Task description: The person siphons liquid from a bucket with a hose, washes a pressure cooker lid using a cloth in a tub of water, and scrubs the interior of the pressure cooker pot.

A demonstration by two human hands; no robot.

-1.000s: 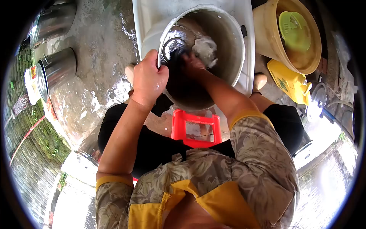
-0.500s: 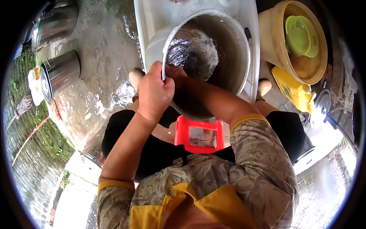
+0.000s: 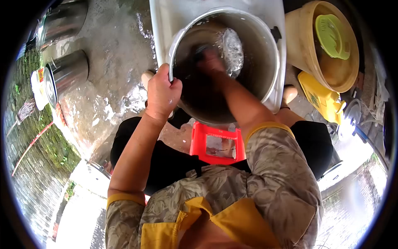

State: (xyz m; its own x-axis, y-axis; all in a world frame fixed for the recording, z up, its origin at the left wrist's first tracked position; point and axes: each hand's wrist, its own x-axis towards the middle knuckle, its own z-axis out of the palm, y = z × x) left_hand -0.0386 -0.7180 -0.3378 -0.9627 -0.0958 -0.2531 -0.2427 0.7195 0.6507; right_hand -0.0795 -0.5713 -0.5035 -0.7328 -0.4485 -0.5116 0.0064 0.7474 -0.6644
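Observation:
A large metal pot (image 3: 269,83) is tilted on a white tub, its wide mouth facing up toward me. My left hand (image 3: 161,92) is closed around the pot's left rim, thumb over the edge. Deep inside the pot is my right hand (image 3: 211,63), its fingers curled near the inner left wall. Something dark shows at its fingertips, too blurred and shadowed to name. A bright patch of foamy water (image 3: 233,53) lies in the pot, just right of that hand.
The white tub (image 3: 161,25) lies under the pot. At right stand a beige bucket (image 3: 296,39) with a green basket (image 3: 331,35) and a yellow jug (image 3: 317,97). A red stool (image 3: 199,143) is between my legs; steel pots (image 3: 72,70) stand left on wet ground.
My right hand has moved from beside the left rim deeper into the pot. The pot has shifted and turned slightly, and my left hand, still on the rim, moved a little left.

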